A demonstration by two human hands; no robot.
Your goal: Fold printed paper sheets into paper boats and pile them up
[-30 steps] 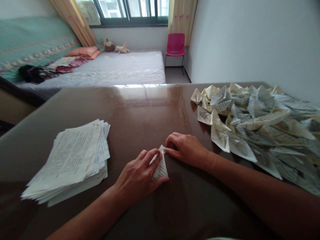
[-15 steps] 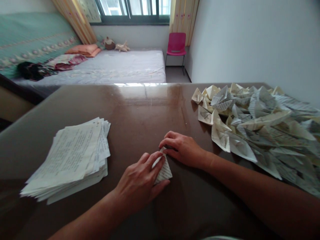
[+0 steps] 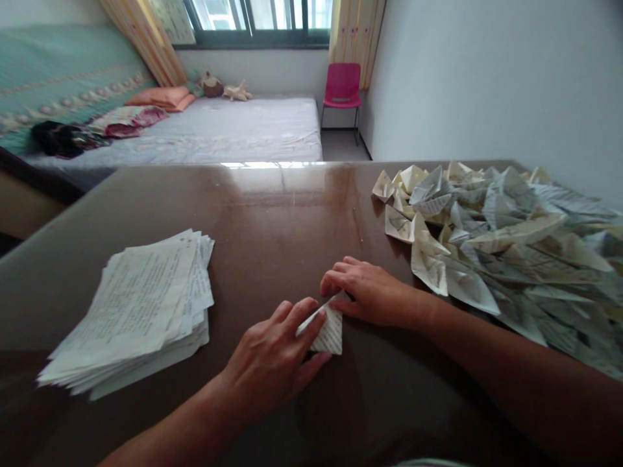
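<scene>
A small folded sheet of printed paper (image 3: 331,332) lies on the brown table between my hands, roughly triangular in outline. My left hand (image 3: 277,347) is on its left side, with fingers over the top and the thumb at the lower edge. At the upper right corner, my right hand (image 3: 363,288) grips the paper between thumb and curled fingers. Part of the paper is hidden beneath the left fingers.
To the left lies a stack of written sheets (image 3: 141,305). A large heap of folded paper boats (image 3: 506,240) covers the right side of the table (image 3: 272,227). Beyond its far edge stand a bed (image 3: 253,130) and a pink chair (image 3: 342,87).
My right hand has shifted slightly to the right along with the paper's upper corner. More of the folded paper shows beside my left fingers, which have barely moved.
</scene>
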